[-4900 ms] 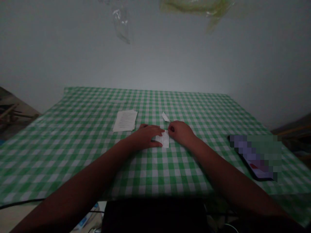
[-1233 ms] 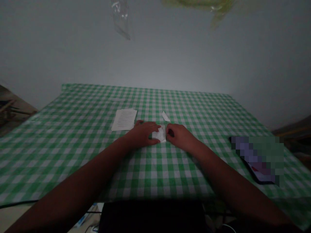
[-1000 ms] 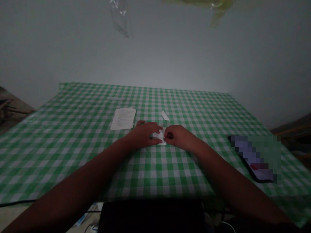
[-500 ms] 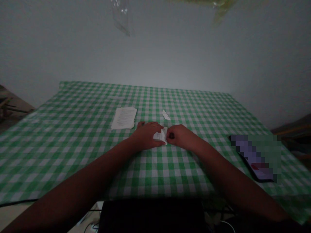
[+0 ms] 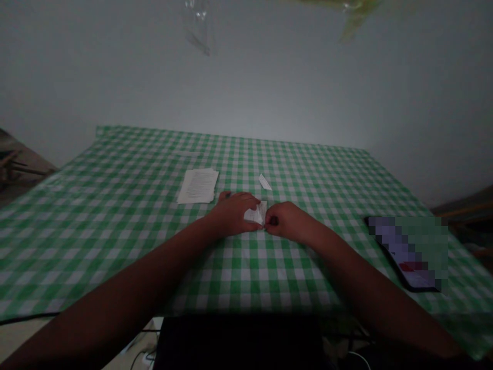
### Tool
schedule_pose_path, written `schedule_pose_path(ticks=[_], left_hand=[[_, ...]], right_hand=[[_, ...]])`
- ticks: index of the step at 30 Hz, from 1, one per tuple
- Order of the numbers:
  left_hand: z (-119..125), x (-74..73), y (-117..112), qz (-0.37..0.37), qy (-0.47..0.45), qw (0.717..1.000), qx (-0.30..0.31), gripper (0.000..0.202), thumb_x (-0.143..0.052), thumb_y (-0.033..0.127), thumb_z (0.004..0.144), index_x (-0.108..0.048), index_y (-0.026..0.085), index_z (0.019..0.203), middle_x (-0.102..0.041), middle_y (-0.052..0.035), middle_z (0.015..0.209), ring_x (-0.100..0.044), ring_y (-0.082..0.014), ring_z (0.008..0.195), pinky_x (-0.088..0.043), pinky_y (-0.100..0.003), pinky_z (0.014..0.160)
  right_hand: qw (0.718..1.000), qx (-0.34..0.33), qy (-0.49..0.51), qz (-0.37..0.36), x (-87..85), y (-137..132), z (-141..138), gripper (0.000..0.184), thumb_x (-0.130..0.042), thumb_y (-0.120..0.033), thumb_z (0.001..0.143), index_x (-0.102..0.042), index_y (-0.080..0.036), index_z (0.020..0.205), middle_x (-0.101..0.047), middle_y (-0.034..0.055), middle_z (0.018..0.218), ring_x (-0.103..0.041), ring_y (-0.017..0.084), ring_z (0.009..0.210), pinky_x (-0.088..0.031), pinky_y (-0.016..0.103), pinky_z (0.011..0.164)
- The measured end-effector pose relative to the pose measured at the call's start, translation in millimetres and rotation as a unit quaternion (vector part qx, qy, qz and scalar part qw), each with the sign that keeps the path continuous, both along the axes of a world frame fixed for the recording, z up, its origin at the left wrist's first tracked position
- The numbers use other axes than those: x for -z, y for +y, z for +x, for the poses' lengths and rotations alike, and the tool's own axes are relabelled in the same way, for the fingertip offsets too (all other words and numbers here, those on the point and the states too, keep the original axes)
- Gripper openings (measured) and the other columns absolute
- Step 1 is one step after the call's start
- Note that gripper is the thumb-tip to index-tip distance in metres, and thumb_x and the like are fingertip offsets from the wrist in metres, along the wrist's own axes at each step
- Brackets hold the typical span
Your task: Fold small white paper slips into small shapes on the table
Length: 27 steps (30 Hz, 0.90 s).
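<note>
White printed paper slip (image 5: 254, 215) lies on green-and-white checked cloth (image 5: 246, 280), between hands. I've left hand (image 5: 233, 213) spread wide across it; right hand (image 5: 288, 219) curled at right edge, can't tell whether pinching. Looks featherlight, thin, easily creased; I'd grip edges, gently.
</note>
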<state>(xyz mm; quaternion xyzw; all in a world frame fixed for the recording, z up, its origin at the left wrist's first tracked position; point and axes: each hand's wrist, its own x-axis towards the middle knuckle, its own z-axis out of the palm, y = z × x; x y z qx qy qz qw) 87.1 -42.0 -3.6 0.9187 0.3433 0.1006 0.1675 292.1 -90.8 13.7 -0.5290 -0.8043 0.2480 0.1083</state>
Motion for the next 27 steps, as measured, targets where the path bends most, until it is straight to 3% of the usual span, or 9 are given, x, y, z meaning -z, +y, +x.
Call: schedule_pose_path(ticks=[4, 9, 17, 22, 27], left_hand=[[0.1, -0.8, 0.2, -0.001, -0.001, 1.000, -0.004, 0.047, -0.070, 0.058, 0.076, -0.061, 0.026, 0.110, -0.059, -0.0049, 0.138, -0.048, -0.0296, 0.131, -0.021, -0.054, 0.112], [-0.7, 2.0, 0.9, -0.001, 0.000, 1.000, -0.004, 0.049, -0.069, 0.057, 0.077, -0.060, 0.027, 0.114, -0.059, -0.0043, 0.137, -0.047, -0.0295, 0.133, -0.020, -0.055, 0.112], [-0.6, 1.6, 1.0, 0.001, -0.003, 1.000, -0.006, 0.048, -0.072, 0.056, 0.076, -0.060, 0.027, 0.112, -0.059, -0.0034, 0.138, -0.047, -0.0297, 0.132, -0.021, -0.055, 0.111], [-0.2, -0.5, 0.4, 0.001, -0.005, 1.000, -0.006, 0.049, -0.072, 0.057, 0.074, -0.060, 0.026, 0.111, -0.060, -0.0042, 0.135, -0.049, -0.0296, 0.130, -0.022, -0.055, 0.110], [-0.2, 1.8, -0.6, 0.001, -0.012, 1.000, -0.013, 0.048, -0.069, 0.058, 0.077, -0.060, 0.026, 0.112, -0.060, -0.0060, 0.135, -0.048, -0.0299, 0.131, -0.022, -0.054, 0.110]], right_hand=[[0.999, 0.019, -0.022, 0.031, 1.0, 3.5, -1.1, 0.006, -0.066, -0.014, 0.076, -0.069, -0.016, 0.072, -0.068, 0.0025, 0.070, -0.056, 0.012, 0.060, -0.037, 0.024, 0.058], [1.000, -0.013, -0.004, 0.007, 0.2, -3.4, -2.9, 0.008, -0.065, -0.014, 0.077, -0.070, -0.018, 0.072, -0.069, 0.0012, 0.071, -0.058, 0.012, 0.062, -0.038, 0.024, 0.059], [1.000, 0.012, 0.006, -0.005, 0.1, -0.6, -1.9, 0.007, -0.066, -0.012, 0.076, -0.070, -0.017, 0.074, -0.070, 0.0016, 0.072, -0.060, 0.012, 0.063, -0.039, 0.023, 0.060], [0.998, 0.033, -0.030, 0.033, 0.1, 1.6, -2.1, 0.005, -0.066, -0.013, 0.076, -0.068, -0.016, 0.072, -0.068, 0.0031, 0.071, -0.057, 0.013, 0.062, -0.037, 0.025, 0.058], [1.000, 0.005, -0.008, 0.003, -3.4, -2.8, -3.2, 0.008, -0.065, -0.012, 0.076, -0.069, -0.017, 0.072, -0.068, 0.0015, 0.071, -0.057, 0.012, 0.061, -0.038, 0.023, 0.059]])
